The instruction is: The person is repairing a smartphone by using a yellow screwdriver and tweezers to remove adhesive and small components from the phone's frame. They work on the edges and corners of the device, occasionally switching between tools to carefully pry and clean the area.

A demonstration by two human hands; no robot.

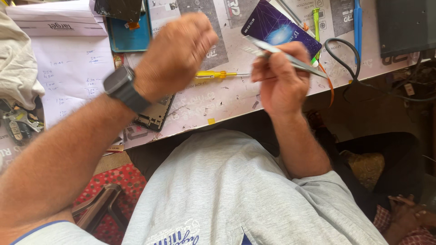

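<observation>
My right hand (pixel 281 84) grips a pair of metal tweezers (pixel 297 62) that lie slanted across its fingers over the table's front edge. A thin orange ribbon strip (pixel 330 87) hangs by the tweezers' right end. My left hand (pixel 175 50), with a dark watch (pixel 121 87) on the wrist, is curled into a fist above the work mat (pixel 213 102); nothing shows in it. An opened dark phone body (pixel 154 117) lies under that wrist. A yellow-handled screwdriver (pixel 212 74) rests on the mat between my hands.
A purple card (pixel 278 26), a green tool (pixel 316 20), a blue tool (pixel 358 22) and a looped black cable (pixel 345 59) lie at the back right. A teal phone shell (pixel 129 36) and handwritten paper (pixel 72 68) are at left. Another person's hand (pixel 408 213) shows at lower right.
</observation>
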